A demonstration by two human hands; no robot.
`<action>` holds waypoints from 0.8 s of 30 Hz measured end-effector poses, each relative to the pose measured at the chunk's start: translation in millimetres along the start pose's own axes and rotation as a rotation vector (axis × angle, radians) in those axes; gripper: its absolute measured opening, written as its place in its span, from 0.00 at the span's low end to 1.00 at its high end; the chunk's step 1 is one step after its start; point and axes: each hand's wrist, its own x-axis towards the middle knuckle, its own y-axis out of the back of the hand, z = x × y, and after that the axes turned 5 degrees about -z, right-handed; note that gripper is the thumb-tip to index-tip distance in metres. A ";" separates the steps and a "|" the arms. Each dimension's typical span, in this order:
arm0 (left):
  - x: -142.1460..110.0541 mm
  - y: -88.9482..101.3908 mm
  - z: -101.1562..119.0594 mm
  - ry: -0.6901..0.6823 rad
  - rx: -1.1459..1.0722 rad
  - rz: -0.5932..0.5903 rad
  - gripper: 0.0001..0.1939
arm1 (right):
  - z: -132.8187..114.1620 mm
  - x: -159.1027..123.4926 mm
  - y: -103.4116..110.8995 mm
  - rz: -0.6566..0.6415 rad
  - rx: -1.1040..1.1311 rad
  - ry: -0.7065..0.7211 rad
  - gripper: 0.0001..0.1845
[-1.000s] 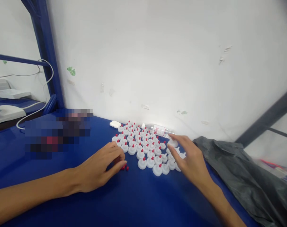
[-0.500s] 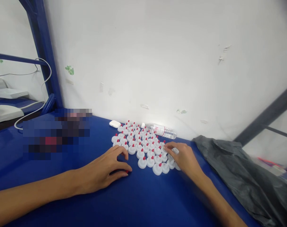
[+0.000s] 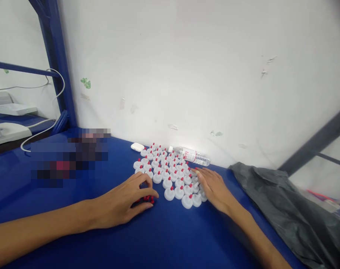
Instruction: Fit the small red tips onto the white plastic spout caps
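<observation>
My left hand [image 3: 127, 198] rests on the blue surface, its fingers curved and apart. Several small red caps [image 3: 148, 198] lie inside the curve of its thumb and fingers, partly hidden by them. White round nozzle tops [image 3: 169, 193], many with red tips, stand close together in the middle. My right hand [image 3: 216, 188] reaches over their right side, its thumb and index finger closing on a red cap [image 3: 197, 170] and its other fingers stretched out. Some white tops under and beside this hand, such as one white nozzle top [image 3: 197, 200], show no red tip.
Behind the tops, a clear plastic bottle [image 3: 192, 155] lies along the wall, with a small white case [image 3: 137, 147] to its left. Dark grey fabric [image 3: 271, 198] covers the right side. A blue frame post [image 3: 56, 67] and a white cable [image 3: 41, 139] stand at left.
My right hand has turned flatter over the tops, with its fingers straightening. More of the red caps show within my left hand, which has barely moved. The view has shifted slightly.
</observation>
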 end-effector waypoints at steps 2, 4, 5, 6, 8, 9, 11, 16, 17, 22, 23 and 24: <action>0.7 0.7 1.0 -0.002 0.000 0.012 0.16 | 0.9 0.0 0.8 -0.020 -0.001 -0.007 0.36; 1.3 1.8 2.3 -0.011 -0.002 0.031 0.17 | 1.1 0.5 5.9 0.009 0.009 0.007 0.35; 1.4 2.5 3.2 -0.018 -0.005 0.044 0.17 | 0.7 0.7 9.6 0.052 0.018 0.022 0.33; 1.4 3.3 4.2 -0.028 -0.010 0.061 0.17 | -0.6 0.6 13.7 0.114 0.027 0.037 0.30; 1.0 5.0 6.6 -0.042 -0.021 0.098 0.17 | -6.8 -1.1 20.9 0.266 0.050 0.069 0.23; 0.6 5.8 7.7 -0.048 -0.023 0.118 0.17 | -12.3 -2.9 23.3 0.331 0.060 0.092 0.19; 0.0 7.1 9.8 -0.065 -0.012 0.158 0.16 | -28.5 -8.5 24.7 0.412 0.084 0.184 0.13; 1.3 6.5 11.9 -0.129 0.078 0.232 0.16 | -87.0 -27.8 11.9 0.375 0.130 0.601 0.12; 2.0 5.8 12.0 -0.150 0.113 0.236 0.15 | -97.4 -31.0 8.4 0.341 0.134 0.689 0.13; 4.8 3.7 13.9 -0.320 0.429 0.220 0.08 | -122.9 -39.3 -2.0 0.261 0.146 0.865 0.09; 4.8 3.9 15.1 -0.343 0.472 0.227 0.08 | -123.3 -39.9 -2.4 0.267 0.147 0.872 0.09; 4.5 4.5 16.5 -0.358 0.497 0.234 0.08 | -123.0 -40.3 -2.4 0.281 0.148 0.874 0.08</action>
